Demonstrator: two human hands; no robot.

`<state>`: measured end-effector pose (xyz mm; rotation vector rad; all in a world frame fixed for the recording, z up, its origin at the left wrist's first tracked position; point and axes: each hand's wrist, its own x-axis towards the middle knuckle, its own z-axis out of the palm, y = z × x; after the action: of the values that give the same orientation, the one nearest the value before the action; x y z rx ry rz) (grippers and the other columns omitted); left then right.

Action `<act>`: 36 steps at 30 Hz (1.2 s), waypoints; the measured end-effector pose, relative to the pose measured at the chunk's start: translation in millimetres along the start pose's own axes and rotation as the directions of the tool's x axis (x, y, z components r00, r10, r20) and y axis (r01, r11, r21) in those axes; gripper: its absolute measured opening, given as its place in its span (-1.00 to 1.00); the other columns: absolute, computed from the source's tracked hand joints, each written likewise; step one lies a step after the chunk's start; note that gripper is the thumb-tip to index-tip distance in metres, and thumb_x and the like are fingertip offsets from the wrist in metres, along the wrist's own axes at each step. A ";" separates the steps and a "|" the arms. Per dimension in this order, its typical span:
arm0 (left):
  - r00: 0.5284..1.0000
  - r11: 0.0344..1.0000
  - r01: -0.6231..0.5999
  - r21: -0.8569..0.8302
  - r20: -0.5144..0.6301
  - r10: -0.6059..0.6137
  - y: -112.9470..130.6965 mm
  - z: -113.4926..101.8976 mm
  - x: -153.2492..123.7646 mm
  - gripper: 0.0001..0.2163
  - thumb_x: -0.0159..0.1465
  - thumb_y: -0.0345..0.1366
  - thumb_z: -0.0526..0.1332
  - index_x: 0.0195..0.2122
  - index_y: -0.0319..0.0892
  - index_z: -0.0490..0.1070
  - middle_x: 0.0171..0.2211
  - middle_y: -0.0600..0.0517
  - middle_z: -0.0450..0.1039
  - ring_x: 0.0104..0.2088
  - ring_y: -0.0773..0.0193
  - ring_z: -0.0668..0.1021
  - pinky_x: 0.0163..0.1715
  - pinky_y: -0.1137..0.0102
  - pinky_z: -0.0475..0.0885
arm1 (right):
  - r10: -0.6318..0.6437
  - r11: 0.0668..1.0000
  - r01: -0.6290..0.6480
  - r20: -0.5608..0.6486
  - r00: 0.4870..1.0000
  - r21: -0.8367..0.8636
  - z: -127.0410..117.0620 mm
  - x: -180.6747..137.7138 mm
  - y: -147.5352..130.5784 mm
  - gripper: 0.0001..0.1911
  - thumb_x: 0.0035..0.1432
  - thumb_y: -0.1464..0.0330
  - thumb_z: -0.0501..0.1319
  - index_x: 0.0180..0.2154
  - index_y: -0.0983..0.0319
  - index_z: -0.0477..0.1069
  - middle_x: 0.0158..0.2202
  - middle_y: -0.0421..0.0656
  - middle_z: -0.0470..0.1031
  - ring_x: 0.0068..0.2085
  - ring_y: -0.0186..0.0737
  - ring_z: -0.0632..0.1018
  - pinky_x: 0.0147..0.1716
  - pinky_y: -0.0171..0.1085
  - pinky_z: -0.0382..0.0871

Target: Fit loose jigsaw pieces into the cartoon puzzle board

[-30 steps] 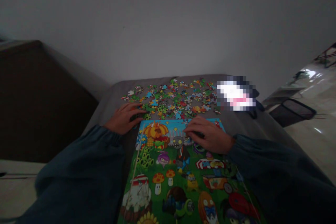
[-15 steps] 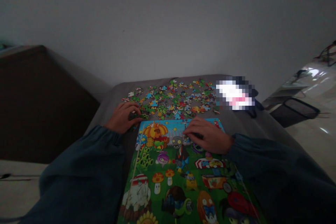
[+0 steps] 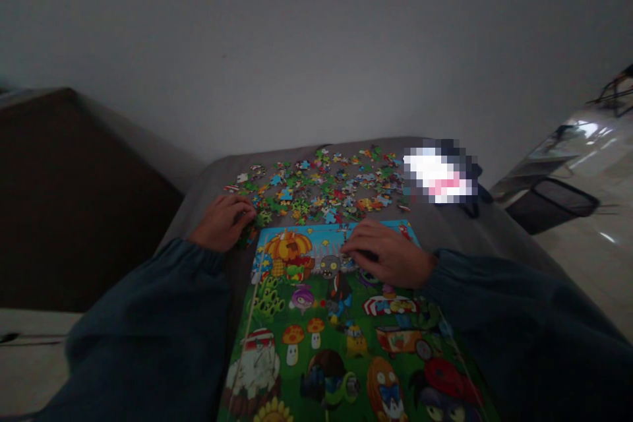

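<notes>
A puzzle board with bright cartoon plants and a zombie lies in front of me. Loose jigsaw puzzle pieces are spread over the grey surface beyond its far edge. At the left end of those pieces is my left hand, its fingers curled in and drawn together; what they hold, if anything, is hidden. My right hand is over the upper right of the board. Its fingers are bent and pressed together, fingertips near the zombie's head, and I cannot make out anything between them.
A phone-like bright object, blurred out, lies on the grey padded surface at the far right. A pale wall rises behind. To the left stands a dark brown piece of furniture; a dark-framed chair is at the right.
My left hand has drawn its thumb and fingers closer together beside the loose pieces. My right hand stays nearly in place over the board. The whole view has shifted slightly.
</notes>
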<state>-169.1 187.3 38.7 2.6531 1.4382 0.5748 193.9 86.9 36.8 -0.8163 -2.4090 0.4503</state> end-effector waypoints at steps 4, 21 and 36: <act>0.998 0.997 -0.054 -0.046 -0.027 0.053 13.9 -3.8 1.3 -0.67 0.33 -0.06 0.05 -0.35 -0.14 0.50 -0.22 -0.08 0.51 -0.13 0.10 0.51 0.00 0.15 0.36 | 0.014 1.000 -0.014 0.028 0.999 0.000 -1.6 1.5 -1.5 -0.79 0.30 0.46 0.10 -0.17 0.24 0.51 -0.25 -0.08 0.55 -0.17 -0.17 0.47 -0.10 -0.13 0.36; 0.763 0.938 -0.138 -0.318 0.570 0.305 92.9 -26.9 -18.5 -0.72 0.05 -0.14 0.48 -0.19 0.09 0.58 -0.11 0.06 0.46 -0.06 0.12 0.47 -0.03 0.29 0.32 | 0.011 1.000 -0.010 0.040 0.999 -0.003 -1.4 2.0 0.0 -0.79 0.30 0.47 0.09 -0.18 0.27 0.52 -0.26 -0.06 0.54 -0.18 -0.17 0.47 -0.12 -0.13 0.36; 0.879 0.927 -0.094 -0.362 0.407 0.248 106.8 -11.1 -11.2 -0.71 0.44 -0.16 -0.02 -0.14 -0.09 0.48 -0.23 0.03 0.57 -0.26 0.22 0.58 -0.26 0.39 0.39 | 0.006 1.000 -0.006 0.020 1.000 -0.021 -0.3 0.9 1.0 -0.78 0.30 0.46 0.09 -0.17 0.26 0.51 -0.26 -0.06 0.54 -0.18 -0.16 0.48 -0.14 -0.14 0.38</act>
<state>-93.7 117.1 70.9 2.4349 0.8893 0.1682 194.0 88.2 36.8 -0.8319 -2.4343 0.4383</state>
